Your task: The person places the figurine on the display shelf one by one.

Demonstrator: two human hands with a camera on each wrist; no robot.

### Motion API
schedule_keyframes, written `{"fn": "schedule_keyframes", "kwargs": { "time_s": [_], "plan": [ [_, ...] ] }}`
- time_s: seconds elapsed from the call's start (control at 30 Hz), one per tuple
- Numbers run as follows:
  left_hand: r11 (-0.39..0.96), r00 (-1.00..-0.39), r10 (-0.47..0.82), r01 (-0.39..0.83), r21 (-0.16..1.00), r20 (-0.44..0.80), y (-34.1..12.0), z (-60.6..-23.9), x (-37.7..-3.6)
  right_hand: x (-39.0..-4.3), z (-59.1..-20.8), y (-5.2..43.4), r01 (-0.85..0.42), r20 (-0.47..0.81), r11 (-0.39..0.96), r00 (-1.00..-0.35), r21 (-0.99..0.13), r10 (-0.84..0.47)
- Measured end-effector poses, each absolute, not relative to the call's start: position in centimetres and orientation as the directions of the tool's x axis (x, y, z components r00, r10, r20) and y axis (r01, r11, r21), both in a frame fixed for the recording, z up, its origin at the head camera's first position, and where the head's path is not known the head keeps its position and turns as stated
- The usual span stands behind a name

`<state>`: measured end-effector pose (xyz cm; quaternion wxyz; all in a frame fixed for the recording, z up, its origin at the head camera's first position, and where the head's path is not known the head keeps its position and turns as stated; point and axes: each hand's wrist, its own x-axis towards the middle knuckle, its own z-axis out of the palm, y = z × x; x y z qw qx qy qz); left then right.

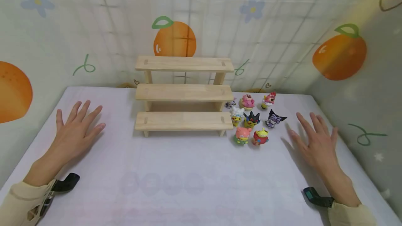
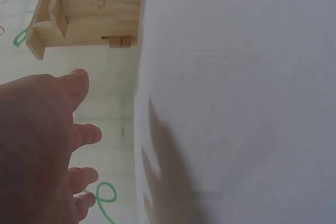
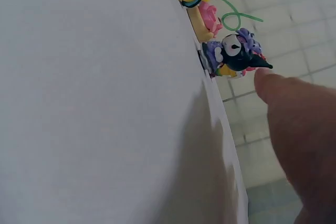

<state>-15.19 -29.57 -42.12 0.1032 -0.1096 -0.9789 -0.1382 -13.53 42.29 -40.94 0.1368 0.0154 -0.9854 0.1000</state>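
Observation:
My left hand (image 1: 73, 132), fingers spread and holding nothing, is over the left side of the table. On the right side my right hand (image 1: 320, 145) is likewise spread, with nothing in it. Between them stands a three-tier wooden shelf (image 1: 183, 121). Several small figurines cluster at its right end: a black-and-purple one (image 1: 274, 119) nearest my right hand, a red one with a yellow-green head (image 1: 260, 137), a pink-headed one (image 1: 242, 135), a black-eared one (image 1: 252, 119), a white-topped one (image 1: 237, 115), pink ones (image 1: 247, 102) behind, and a small greyish one (image 1: 230, 103) partly hidden by the shelf.
A white cloth covers the table (image 1: 176, 177). Behind it hangs a curtain (image 1: 213, 16) printed with oranges, flowers and hearts, close to the shelf's back. A grey printed panel (image 1: 370, 107) borders the right side. Each wrist wears a black camera mount (image 1: 318, 198).

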Motion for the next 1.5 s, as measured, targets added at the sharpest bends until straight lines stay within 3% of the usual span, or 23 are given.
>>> {"fn": "schedule_keyframes", "kwargs": {
  "time_s": [0.27, 0.53, 1.27, 1.5],
  "plan": [
    [0.921, -0.955, 0.201, 0.26, 0.291, 0.218, -29.2, -42.7, -15.3, -14.0, -40.9, 41.5, -0.109, 0.29, 0.952, -0.957, -0.287, -0.022],
    [0.863, -0.949, 0.257, 0.309, 0.399, 0.181, -27.2, -43.5, -15.3, -13.9, -41.3, 39.9, -0.045, 0.135, 0.885, -0.991, -0.464, 0.02],
    [0.709, -0.957, 0.208, 0.29, 0.642, 0.202, -20.7, -44.0, -14.2, -14.0, -41.4, 38.6, -0.004, 0.093, 0.879, -0.995, -0.476, 0.046],
    [0.624, -0.969, 0.101, 0.239, 0.744, 0.226, -19.1, -44.1, -14.5, -14.0, -41.7, 38.5, -0.012, 0.111, 0.866, -0.993, -0.499, 0.051]
  ]
}}
